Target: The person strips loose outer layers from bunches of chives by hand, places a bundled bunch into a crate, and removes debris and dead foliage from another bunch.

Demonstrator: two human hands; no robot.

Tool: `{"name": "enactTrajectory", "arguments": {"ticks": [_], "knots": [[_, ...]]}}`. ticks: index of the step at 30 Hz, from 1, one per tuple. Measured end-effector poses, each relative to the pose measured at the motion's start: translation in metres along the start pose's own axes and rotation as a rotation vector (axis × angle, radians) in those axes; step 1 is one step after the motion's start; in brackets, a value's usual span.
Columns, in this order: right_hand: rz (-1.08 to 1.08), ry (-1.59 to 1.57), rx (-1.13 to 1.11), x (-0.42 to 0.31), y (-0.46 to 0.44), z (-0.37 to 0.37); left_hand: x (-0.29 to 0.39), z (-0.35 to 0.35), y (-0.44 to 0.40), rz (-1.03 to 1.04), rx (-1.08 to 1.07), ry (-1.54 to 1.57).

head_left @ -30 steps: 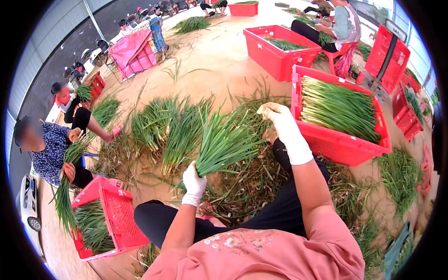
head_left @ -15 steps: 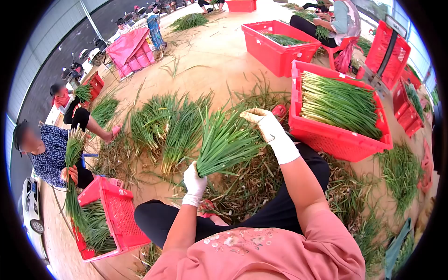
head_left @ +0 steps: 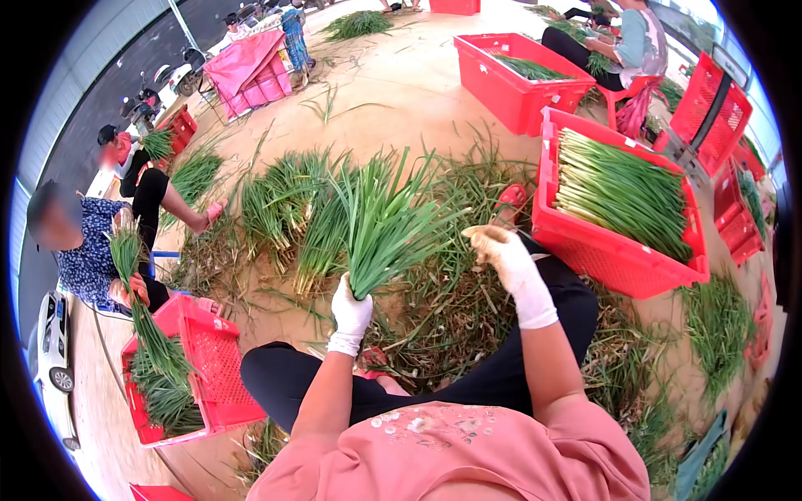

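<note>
My left hand (head_left: 351, 313), in a white glove, is closed around the gathered end of a bunch of green onions (head_left: 388, 230). The long flat leaves fan out up and to the right. My right hand (head_left: 504, 257), also gloved and stained at the fingertips, is off the leaf tips to the right; its fingers are curled together, and whatever they may hold is too small to make out. Beyond the bunch, loose piles of green onions (head_left: 280, 196) lie on the ground. Dry trimmings and stalks (head_left: 443, 334) cover the ground between my legs.
A red crate (head_left: 622, 271) of neatly laid green onions stands at my right, another red crate (head_left: 522, 100) behind it. On the left, a co-worker (head_left: 92, 225) holds a bunch over a red crate (head_left: 225, 367). More greens (head_left: 718, 317) lie at far right.
My right hand has moved down and right, away from the leaf tips, and its fingers have curled. The bunch in my left hand now points more upward.
</note>
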State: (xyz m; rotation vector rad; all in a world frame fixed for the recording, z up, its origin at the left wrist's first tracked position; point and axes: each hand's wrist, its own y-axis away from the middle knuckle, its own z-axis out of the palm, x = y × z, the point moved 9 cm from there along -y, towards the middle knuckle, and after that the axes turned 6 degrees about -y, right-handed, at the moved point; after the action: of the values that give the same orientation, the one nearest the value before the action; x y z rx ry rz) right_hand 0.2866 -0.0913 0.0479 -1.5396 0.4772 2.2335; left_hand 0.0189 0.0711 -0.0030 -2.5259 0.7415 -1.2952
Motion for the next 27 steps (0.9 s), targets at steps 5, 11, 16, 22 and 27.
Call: {"name": "enactTrajectory", "arguments": {"ticks": [5, 11, 16, 22, 27], "knots": [[0.013, -0.563, -0.049, 0.039, -0.008, 0.045, 0.004, 0.002, -0.001, 0.019, 0.000, 0.043], [-0.054, -0.538, 0.102, 0.034, -0.014, 0.035, 0.005, 0.002, 0.001, 0.025, -0.017, -0.015], [-0.921, 0.985, 0.473, -0.057, 0.015, 0.006, 0.002, -0.006, 0.001, 0.009, 0.012, -0.027], [0.024, 0.131, 0.164, 0.004, -0.009, -0.008, -0.006, -0.005, -0.002, 0.012, 0.043, -0.022], [0.104, -0.549, 0.015, 0.038, -0.016, 0.036, 0.007, 0.000, -0.001, 0.038, 0.027, -0.007]]}}
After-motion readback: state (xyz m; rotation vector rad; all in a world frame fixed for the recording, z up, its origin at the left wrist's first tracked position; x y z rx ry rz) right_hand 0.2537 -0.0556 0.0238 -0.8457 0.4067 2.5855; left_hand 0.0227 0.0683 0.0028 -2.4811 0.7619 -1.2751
